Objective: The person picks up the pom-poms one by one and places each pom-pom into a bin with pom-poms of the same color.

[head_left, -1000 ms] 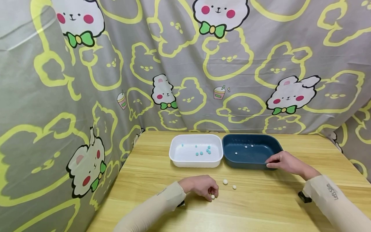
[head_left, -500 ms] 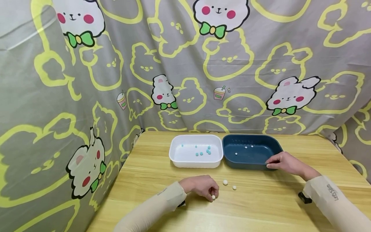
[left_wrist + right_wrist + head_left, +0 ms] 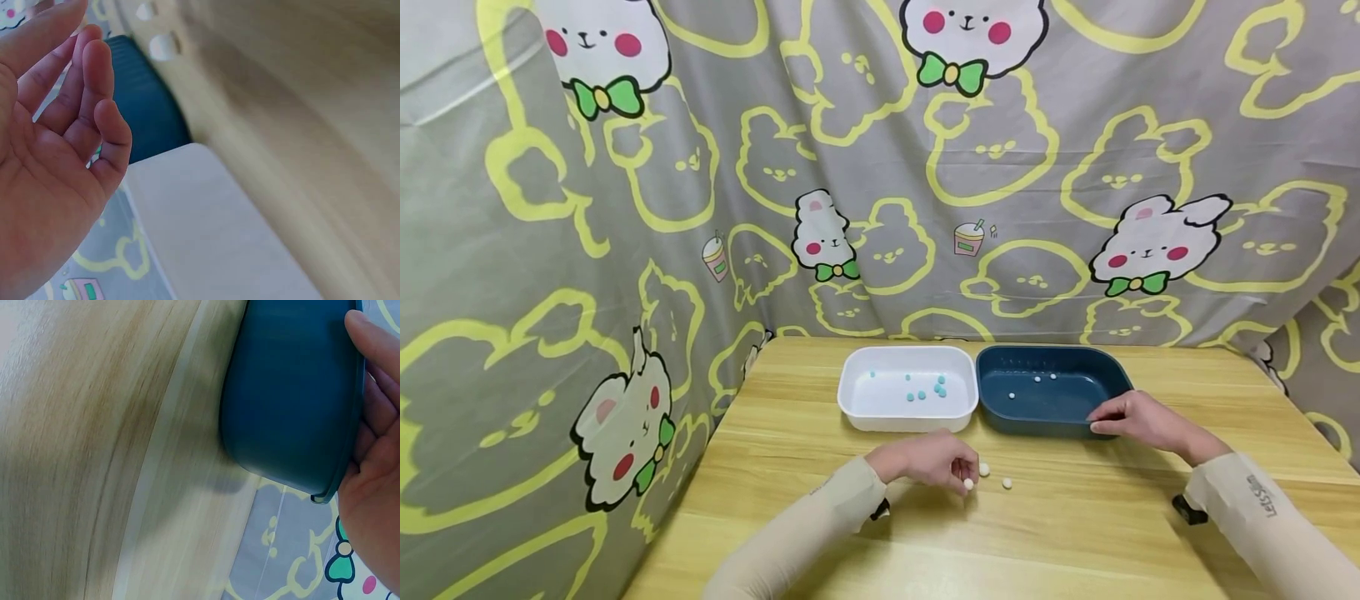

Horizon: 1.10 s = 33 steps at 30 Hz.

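My left hand (image 3: 931,460) pinches a small white ball (image 3: 968,484) between thumb and fingers, in front of the white tub. Close by its fingertips lies a second white ball (image 3: 984,469), with another white ball (image 3: 1007,483) a little to the right. In the left wrist view the palm shows, but the pinched ball cannot be made out. My right hand (image 3: 1142,421) grips the front right rim of the dark blue tub (image 3: 287,406), thumb on the inside and fingers outside. Several small white balls (image 3: 1011,396) lie in that tub.
Left of the blue tub, touching or nearly so, stands a white tub (image 3: 880,425) with several small light-blue balls (image 3: 922,395) inside. Both tubs stand near the back of the wooden table (image 3: 1037,550). A patterned curtain (image 3: 880,150) hangs behind and on the left.
My left hand has moved to the right and away from me, carrying the white ball off its earlier spot. The right hand keeps its grip on the blue tub's rim.
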### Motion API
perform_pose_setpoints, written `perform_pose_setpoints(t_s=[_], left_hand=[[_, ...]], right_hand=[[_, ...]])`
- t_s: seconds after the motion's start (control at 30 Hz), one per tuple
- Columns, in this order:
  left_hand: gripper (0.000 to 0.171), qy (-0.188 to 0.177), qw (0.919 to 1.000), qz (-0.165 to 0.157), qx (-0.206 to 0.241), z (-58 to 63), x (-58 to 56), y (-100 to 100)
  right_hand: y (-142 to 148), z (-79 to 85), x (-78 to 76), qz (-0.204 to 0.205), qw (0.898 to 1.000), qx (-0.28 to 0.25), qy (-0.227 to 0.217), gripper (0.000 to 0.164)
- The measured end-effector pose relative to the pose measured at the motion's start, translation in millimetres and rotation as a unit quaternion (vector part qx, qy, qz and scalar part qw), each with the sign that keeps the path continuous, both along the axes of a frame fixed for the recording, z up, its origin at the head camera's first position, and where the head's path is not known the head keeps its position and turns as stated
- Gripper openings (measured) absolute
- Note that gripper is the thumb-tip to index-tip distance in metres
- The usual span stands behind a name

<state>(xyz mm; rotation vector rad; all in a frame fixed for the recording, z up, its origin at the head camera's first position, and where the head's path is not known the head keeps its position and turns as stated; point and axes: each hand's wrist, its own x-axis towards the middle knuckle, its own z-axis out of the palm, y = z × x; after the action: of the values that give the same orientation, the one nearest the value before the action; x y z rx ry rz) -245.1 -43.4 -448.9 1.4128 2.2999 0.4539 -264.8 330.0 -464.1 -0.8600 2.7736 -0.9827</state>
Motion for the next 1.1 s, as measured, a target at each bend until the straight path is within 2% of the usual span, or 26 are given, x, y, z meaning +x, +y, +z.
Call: perform_pose_setpoints(t_s=[0.17,0.5,0.67,0.9,1.1], left_hand=[[0.01,0.007,0.9998,0.012,0.014,10.3,-3.9,2],[0.01,0.02,0.9969,0.055,0.053,20.0,-16.7,5],[0.007,0.014,0.9947,0.07,0.073,26.7,-21.4,7],[0.004,0.013,0.9924,0.087,0.086,30.6,-29.1,12],[0.004,0.019,0.991,0.095,0.092,38.6,-33.0,16]], right_hand=[[0,-0.4,-1.0,0.0,1.0,-0.001,-0.005,0.017],[0,-1.6,-1.2,-0.004,1.0,-0.001,-0.017,0.014],[0,-1.3,-0.8,-0.006,1.0,-0.001,-0.019,0.015],[-1,-1.0,-0.3,-0.01,1.0,-0.003,-0.025,0.015],[0,-1.6,-1.0,-0.006,1.0,-0.002,-0.022,0.016]])
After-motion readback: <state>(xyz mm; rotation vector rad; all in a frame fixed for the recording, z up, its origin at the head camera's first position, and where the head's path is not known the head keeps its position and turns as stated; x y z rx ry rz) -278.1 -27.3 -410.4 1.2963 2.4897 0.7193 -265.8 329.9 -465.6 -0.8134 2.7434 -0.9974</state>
